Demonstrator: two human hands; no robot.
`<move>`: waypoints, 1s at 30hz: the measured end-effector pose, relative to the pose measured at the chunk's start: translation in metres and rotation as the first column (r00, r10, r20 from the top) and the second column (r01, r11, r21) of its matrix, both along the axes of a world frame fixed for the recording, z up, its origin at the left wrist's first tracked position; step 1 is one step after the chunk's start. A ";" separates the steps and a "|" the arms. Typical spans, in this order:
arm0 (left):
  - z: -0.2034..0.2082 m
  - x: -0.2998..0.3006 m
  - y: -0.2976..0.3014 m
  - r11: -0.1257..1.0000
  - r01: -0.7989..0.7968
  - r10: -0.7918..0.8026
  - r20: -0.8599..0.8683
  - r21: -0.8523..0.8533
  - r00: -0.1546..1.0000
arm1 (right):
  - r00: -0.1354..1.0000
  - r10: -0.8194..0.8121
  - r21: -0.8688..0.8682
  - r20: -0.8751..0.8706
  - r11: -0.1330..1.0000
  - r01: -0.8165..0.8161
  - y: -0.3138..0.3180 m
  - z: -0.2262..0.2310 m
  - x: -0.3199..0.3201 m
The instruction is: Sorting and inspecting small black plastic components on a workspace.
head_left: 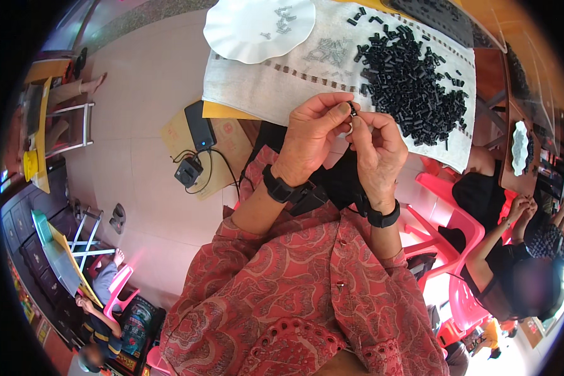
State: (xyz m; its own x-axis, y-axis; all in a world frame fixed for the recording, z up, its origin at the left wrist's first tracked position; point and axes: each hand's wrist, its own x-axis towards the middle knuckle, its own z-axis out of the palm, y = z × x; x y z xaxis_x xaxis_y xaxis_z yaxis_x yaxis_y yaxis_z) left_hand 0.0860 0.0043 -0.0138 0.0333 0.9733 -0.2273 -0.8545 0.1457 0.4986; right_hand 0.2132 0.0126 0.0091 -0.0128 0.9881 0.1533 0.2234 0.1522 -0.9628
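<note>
My left hand (pixel 313 135) pinches a small black plastic piece (pixel 352 108) between thumb and forefinger, just beyond the cloth's near edge. The fingertips of my right hand (pixel 380 150) close on the same piece from the other side. Much of it is hidden by the fingers, so its exact shape is unclear. Right of my hands, a large heap of small black plastic pieces (pixel 413 81) covers part of a white cloth (pixel 250 88). Several small clear pieces (pixel 329 52) lie loose on the cloth. More rest on a white scalloped plate (pixel 232 37) at the far left.
A black phone-like device (pixel 200 125) and a small black box (pixel 188 170) with cables lie on brown cardboard at left. Pink plastic chairs (pixel 451 232) stand at right, near another person (pixel 514 269). A person (pixel 100 319) sits at a table lower left.
</note>
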 end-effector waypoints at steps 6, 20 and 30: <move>0.002 0.000 0.000 1.000 -0.007 0.007 -0.056 -0.004 0.998 | 1.000 -0.014 0.004 -0.010 1.000 0.014 -0.002 0.002 -0.003; 0.003 -0.001 0.000 0.992 -0.041 0.077 -0.330 0.116 0.941 | 1.000 -0.012 0.086 0.017 0.996 0.010 -0.002 0.007 -0.005; 0.004 -0.001 -0.001 0.999 -0.021 0.028 -0.147 0.050 0.989 | 0.985 0.051 -0.030 -0.162 0.998 -0.056 -0.001 0.013 0.000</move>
State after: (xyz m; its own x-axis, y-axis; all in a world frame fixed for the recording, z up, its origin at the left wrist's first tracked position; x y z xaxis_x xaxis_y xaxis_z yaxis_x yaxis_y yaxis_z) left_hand 0.0846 0.0033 -0.0103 -0.0208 0.9833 -0.1806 -0.7743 0.0985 0.6252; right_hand 0.2131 0.0118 0.0219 -0.0436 0.9913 0.1239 0.0575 0.1263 -0.9903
